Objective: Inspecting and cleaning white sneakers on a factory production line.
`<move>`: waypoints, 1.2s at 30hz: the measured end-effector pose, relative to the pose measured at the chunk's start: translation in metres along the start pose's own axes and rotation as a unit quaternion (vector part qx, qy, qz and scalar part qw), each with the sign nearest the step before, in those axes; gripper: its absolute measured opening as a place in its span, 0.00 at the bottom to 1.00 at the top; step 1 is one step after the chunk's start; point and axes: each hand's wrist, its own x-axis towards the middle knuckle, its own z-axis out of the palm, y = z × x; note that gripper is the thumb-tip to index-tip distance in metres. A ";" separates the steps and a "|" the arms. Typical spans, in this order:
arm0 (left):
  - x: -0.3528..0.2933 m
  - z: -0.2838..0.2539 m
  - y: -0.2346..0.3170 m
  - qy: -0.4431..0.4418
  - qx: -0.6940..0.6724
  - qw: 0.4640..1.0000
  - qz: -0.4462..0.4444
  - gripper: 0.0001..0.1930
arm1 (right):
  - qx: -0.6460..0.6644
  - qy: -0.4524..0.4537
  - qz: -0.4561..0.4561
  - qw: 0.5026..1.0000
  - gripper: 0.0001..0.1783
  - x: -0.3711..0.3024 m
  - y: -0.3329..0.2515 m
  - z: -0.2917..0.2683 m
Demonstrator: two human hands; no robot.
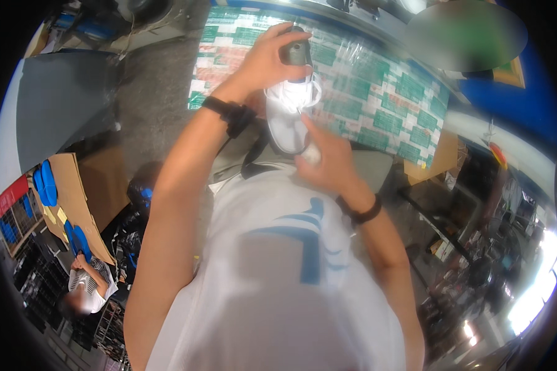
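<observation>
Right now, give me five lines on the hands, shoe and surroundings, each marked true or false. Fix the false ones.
1. The left hand grips the far end of the shoe. True.
2. The right hand is clear of the shoe. False: the right hand touches its near end.
3. The laces are white. True.
4. The right wrist is bare. False: a dark band circles the right wrist.
5. A green-and-white patterned surface shows behind the shoe. True.
</observation>
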 end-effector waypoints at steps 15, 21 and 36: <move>0.000 0.002 -0.002 -0.005 -0.046 0.999 -0.019 0.40 | -0.002 0.078 0.020 0.997 0.53 0.016 0.011 0.008; 0.000 0.002 -0.003 -0.005 -0.016 1.000 -0.012 0.40 | -0.085 0.070 -0.016 0.994 0.54 0.018 0.013 0.009; 0.006 0.001 0.006 -0.028 -0.056 0.998 -0.025 0.41 | 0.017 0.072 0.045 0.996 0.53 0.013 0.010 0.004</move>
